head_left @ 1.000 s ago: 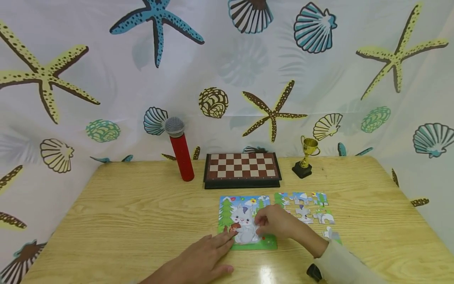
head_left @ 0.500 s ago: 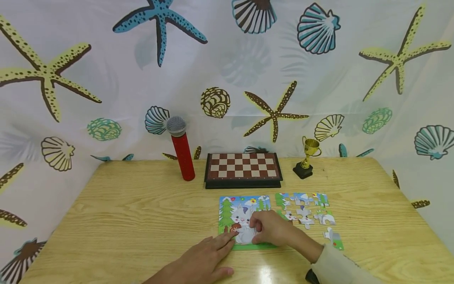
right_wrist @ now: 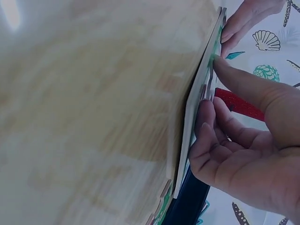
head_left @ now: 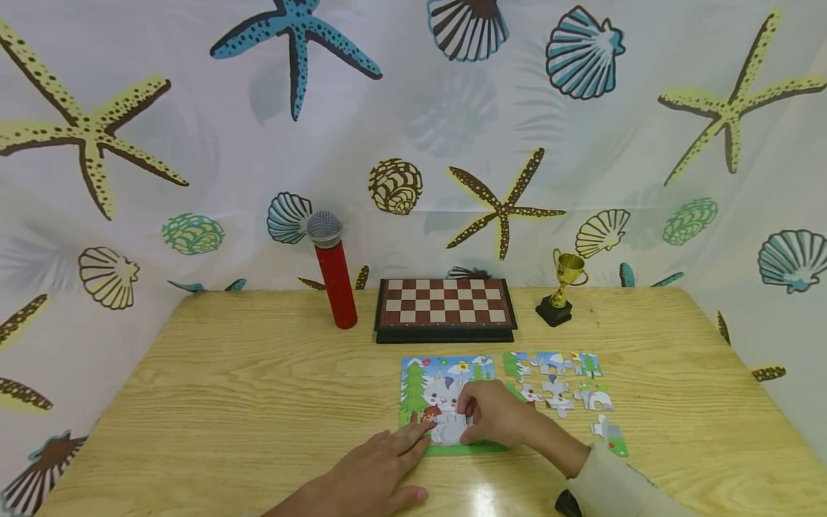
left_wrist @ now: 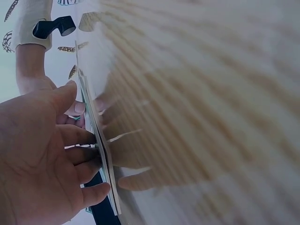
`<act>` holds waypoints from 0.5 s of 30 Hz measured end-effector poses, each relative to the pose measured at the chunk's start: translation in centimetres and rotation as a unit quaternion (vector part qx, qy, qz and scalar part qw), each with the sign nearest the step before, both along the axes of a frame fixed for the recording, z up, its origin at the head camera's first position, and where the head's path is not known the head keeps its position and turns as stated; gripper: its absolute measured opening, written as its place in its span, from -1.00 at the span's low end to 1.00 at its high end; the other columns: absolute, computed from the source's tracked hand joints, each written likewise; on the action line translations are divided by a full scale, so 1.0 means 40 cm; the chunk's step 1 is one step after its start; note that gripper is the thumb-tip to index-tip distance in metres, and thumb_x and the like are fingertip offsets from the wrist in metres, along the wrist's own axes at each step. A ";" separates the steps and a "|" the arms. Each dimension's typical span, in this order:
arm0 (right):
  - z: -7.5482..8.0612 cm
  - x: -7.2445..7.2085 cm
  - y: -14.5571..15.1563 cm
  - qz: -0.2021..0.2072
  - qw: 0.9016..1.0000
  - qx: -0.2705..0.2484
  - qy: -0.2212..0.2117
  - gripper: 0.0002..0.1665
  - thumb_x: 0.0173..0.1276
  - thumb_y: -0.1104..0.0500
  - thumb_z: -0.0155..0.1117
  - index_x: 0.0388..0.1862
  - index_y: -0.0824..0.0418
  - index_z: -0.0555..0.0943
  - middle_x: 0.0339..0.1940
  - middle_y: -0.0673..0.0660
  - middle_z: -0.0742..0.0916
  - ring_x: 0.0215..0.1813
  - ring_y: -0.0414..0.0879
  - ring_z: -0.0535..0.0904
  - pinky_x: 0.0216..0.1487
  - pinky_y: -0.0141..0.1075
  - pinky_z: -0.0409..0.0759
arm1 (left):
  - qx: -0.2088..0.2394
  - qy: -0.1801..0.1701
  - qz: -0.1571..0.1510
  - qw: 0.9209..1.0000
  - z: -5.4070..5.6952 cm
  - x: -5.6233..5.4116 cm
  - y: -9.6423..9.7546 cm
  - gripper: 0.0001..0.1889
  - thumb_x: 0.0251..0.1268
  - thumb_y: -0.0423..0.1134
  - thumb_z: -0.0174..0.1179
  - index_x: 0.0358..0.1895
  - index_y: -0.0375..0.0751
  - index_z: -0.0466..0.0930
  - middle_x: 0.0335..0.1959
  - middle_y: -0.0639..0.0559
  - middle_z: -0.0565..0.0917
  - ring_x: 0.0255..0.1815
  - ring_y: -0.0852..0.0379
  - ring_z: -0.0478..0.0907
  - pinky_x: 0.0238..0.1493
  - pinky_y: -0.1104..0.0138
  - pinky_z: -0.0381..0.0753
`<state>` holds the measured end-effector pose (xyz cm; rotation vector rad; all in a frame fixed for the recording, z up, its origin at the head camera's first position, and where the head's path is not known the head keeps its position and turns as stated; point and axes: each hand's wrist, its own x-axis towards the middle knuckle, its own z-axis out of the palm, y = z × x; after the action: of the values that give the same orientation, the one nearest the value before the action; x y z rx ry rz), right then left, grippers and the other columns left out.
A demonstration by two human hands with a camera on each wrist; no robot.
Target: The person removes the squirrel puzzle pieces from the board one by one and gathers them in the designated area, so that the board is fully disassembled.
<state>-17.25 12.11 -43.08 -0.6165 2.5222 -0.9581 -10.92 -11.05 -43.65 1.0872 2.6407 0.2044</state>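
A jigsaw puzzle board point(head_left: 415, 384) with a squirrel picture, pine trees and a green lower border lies on the wooden table. My left hand point(head_left: 375, 470) rests its extended fingertips on the board's lower left part. At the board's right side, my right hand point(head_left: 502, 415) bends its thumb and fingers towards the picture. In the right wrist view they pinch a thin puzzle piece point(right_wrist: 210, 83) against the board; most of it is hidden by the fingers. To the right of the board lie several loose puzzle pieces point(head_left: 554, 388), some partly behind the right hand.
A folded chessboard box point(head_left: 446, 309) stands behind the puzzle. Left of it is a red microphone point(head_left: 337, 283), and right of it a small gold trophy point(head_left: 562, 287). A patterned curtain point(head_left: 362, 129) hangs behind the wooden table point(head_left: 258, 373).
My right hand has shifted slightly left and down over the board, uncovering loose pieces on its right. The left hand stays on the board; the head view has drifted slightly.
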 end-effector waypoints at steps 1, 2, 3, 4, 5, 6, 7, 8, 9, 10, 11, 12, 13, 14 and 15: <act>0.000 0.000 0.001 0.000 1.000 -0.006 0.000 -0.65 -0.07 0.32 0.55 -0.34 0.24 0.55 -0.41 0.06 0.61 -0.42 -0.16 0.46 -0.43 -0.41 0.45 | -0.002 -0.001 0.001 1.000 0.000 0.000 0.001 -0.27 0.39 0.25 -0.15 0.42 -0.23 0.22 0.52 -0.05 0.12 0.51 0.04 0.13 0.36 0.01 0.31; 0.000 -0.001 0.003 0.002 1.000 -0.012 0.001 -0.66 -0.07 0.32 0.55 -0.34 0.25 0.56 -0.42 0.06 0.61 -0.42 -0.17 0.46 -0.43 -0.42 0.46 | -0.005 -0.003 0.003 1.000 0.000 0.000 0.001 -0.26 0.39 0.26 -0.15 0.42 -0.22 0.22 0.52 -0.05 0.12 0.51 0.04 0.12 0.36 0.01 0.31; -0.001 -0.002 0.004 0.003 1.000 -0.015 0.003 -0.67 -0.07 0.32 0.54 -0.34 0.25 0.57 -0.41 0.05 0.61 -0.41 -0.17 0.47 -0.42 -0.42 0.46 | -0.006 -0.003 0.003 1.000 0.000 -0.001 0.002 -0.26 0.39 0.26 -0.16 0.42 -0.23 0.22 0.52 -0.06 0.13 0.51 0.03 0.12 0.36 0.01 0.31; -0.001 -0.003 0.006 0.005 1.000 -0.018 0.003 -0.68 -0.05 0.32 0.54 -0.33 0.25 0.58 -0.41 0.05 0.61 -0.41 -0.17 0.47 -0.42 -0.42 0.47 | -0.007 -0.003 0.003 1.000 0.000 -0.001 0.002 -0.26 0.39 0.26 -0.16 0.42 -0.23 0.22 0.52 -0.07 0.13 0.51 0.03 0.13 0.36 0.01 0.31; -0.002 -0.004 0.008 0.007 1.000 -0.021 0.005 -0.70 -0.03 0.32 0.52 -0.33 0.25 0.58 -0.41 0.04 0.61 -0.40 -0.17 0.47 -0.42 -0.42 0.47 | -0.006 -0.003 0.003 1.000 0.000 -0.001 0.002 -0.26 0.39 0.26 -0.16 0.42 -0.23 0.22 0.52 -0.07 0.13 0.51 0.03 0.13 0.35 0.01 0.31; -0.002 -0.005 0.010 0.008 1.000 -0.023 0.006 -0.73 0.00 0.31 0.50 -0.34 0.24 0.58 -0.42 0.04 0.61 -0.41 -0.17 0.47 -0.42 -0.42 0.47 | -0.006 -0.002 0.002 1.000 0.001 -0.001 0.002 -0.26 0.39 0.26 -0.16 0.42 -0.23 0.22 0.52 -0.07 0.13 0.50 0.03 0.13 0.35 0.01 0.32; -0.003 -0.007 0.013 0.010 1.000 -0.025 0.006 -0.76 0.03 0.31 0.48 -0.34 0.24 0.58 -0.43 0.03 0.61 -0.41 -0.18 0.47 -0.42 -0.42 0.47 | -0.004 -0.001 0.000 1.000 0.001 -0.001 0.002 -0.26 0.39 0.26 -0.16 0.42 -0.23 0.22 0.52 -0.07 0.12 0.50 0.03 0.13 0.34 0.01 0.33; -0.003 -0.009 0.016 0.012 1.000 -0.026 0.006 -0.79 0.08 0.31 0.45 -0.35 0.23 0.58 -0.44 0.02 0.61 -0.40 -0.18 0.47 -0.41 -0.42 0.47 | -0.003 0.000 -0.001 1.000 0.001 -0.001 0.002 -0.27 0.39 0.25 -0.16 0.42 -0.23 0.22 0.52 -0.06 0.12 0.50 0.03 0.13 0.34 0.01 0.33; -0.003 -0.011 0.019 0.014 1.000 -0.027 0.005 -0.83 0.12 0.30 0.42 -0.36 0.22 0.58 -0.45 0.02 0.61 -0.41 -0.19 0.48 -0.41 -0.42 0.48 | -0.002 0.000 -0.002 1.000 0.001 -0.001 0.002 -0.27 0.39 0.25 -0.16 0.42 -0.23 0.22 0.52 -0.06 0.11 0.50 0.03 0.13 0.34 0.00 0.33; -0.003 -0.013 0.022 0.018 0.999 -0.031 0.004 -0.86 0.16 0.30 0.39 -0.36 0.21 0.57 -0.46 0.02 0.62 -0.41 -0.19 0.48 -0.41 -0.42 0.48 | -0.001 0.001 -0.003 1.000 0.002 -0.001 0.002 -0.27 0.39 0.25 -0.15 0.41 -0.23 0.22 0.52 -0.05 0.11 0.50 0.03 0.13 0.33 0.00 0.33; -0.003 -0.015 0.025 0.022 0.999 -0.032 0.005 -0.89 0.19 0.29 0.36 -0.37 0.21 0.57 -0.46 0.01 0.62 -0.41 -0.20 0.49 -0.40 -0.43 0.49 | -0.001 0.002 -0.003 1.000 0.002 -0.001 0.002 -0.27 0.39 0.25 -0.15 0.41 -0.23 0.23 0.52 -0.05 0.11 0.50 0.03 0.13 0.33 0.00 0.34; -0.002 -0.016 0.028 0.025 0.999 -0.036 0.004 -0.91 0.22 0.29 0.34 -0.37 0.20 0.57 -0.46 0.01 0.63 -0.41 -0.21 0.49 -0.39 -0.43 0.49 | -0.001 0.004 -0.004 1.000 0.003 -0.001 0.002 -0.27 0.39 0.24 -0.15 0.41 -0.23 0.23 0.52 -0.05 0.11 0.50 0.03 0.14 0.33 -0.01 0.34; -0.001 -0.018 0.031 0.029 0.999 -0.042 0.003 -0.93 0.24 0.29 0.32 -0.37 0.20 0.58 -0.46 0.01 0.64 -0.40 -0.22 0.50 -0.39 -0.43 0.49 | -0.002 0.004 -0.004 1.000 0.004 -0.001 0.002 -0.27 0.40 0.24 -0.15 0.42 -0.23 0.22 0.52 -0.05 0.11 0.50 0.04 0.14 0.33 -0.01 0.34; 0.001 -0.019 0.034 0.031 0.998 -0.049 -0.001 -0.94 0.25 0.29 0.31 -0.37 0.21 0.58 -0.45 0.02 0.65 -0.40 -0.22 0.51 -0.38 -0.43 0.50 | -0.004 0.002 -0.004 1.000 0.005 -0.001 0.002 -0.27 0.40 0.24 -0.15 0.42 -0.23 0.21 0.52 -0.05 0.12 0.50 0.04 0.14 0.33 -0.01 0.34; 0.002 -0.019 0.038 0.033 0.998 -0.055 -0.004 -0.95 0.26 0.29 0.30 -0.37 0.21 0.58 -0.45 0.03 0.65 -0.40 -0.22 0.51 -0.38 -0.43 0.50 | -0.005 0.001 -0.003 1.000 0.006 -0.001 0.002 -0.27 0.40 0.24 -0.15 0.42 -0.23 0.21 0.52 -0.05 0.12 0.50 0.04 0.14 0.33 -0.01 0.34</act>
<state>-18.02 13.64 -43.00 -0.7231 2.4383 -1.0793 -10.95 -10.98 -43.42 1.0928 2.6375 0.1873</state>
